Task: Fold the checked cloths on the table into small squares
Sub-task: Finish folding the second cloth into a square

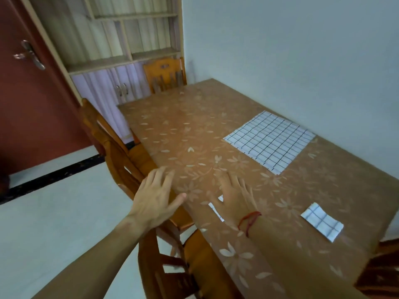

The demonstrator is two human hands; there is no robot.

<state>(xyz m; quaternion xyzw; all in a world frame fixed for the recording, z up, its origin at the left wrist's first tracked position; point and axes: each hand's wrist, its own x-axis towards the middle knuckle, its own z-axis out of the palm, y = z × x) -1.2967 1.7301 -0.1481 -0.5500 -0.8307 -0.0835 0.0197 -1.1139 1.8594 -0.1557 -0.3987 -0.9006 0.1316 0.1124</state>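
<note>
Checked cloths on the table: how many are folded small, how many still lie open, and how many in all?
Folded small: 2, the folded cloth near the right edge and the covered cloth mostly hidden under the right hand.
Lying open: 1, the open cloth by the wall.
Total: 3 checked cloths.

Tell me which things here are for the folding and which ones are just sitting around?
For the folding:
- big checked cloth, lying flat, unfolded
- small folded square
- cloth under the right hand, mostly hidden
- left hand, right hand
- table

Just sitting around:
- wooden chairs
- cupboard
- red door
</note>
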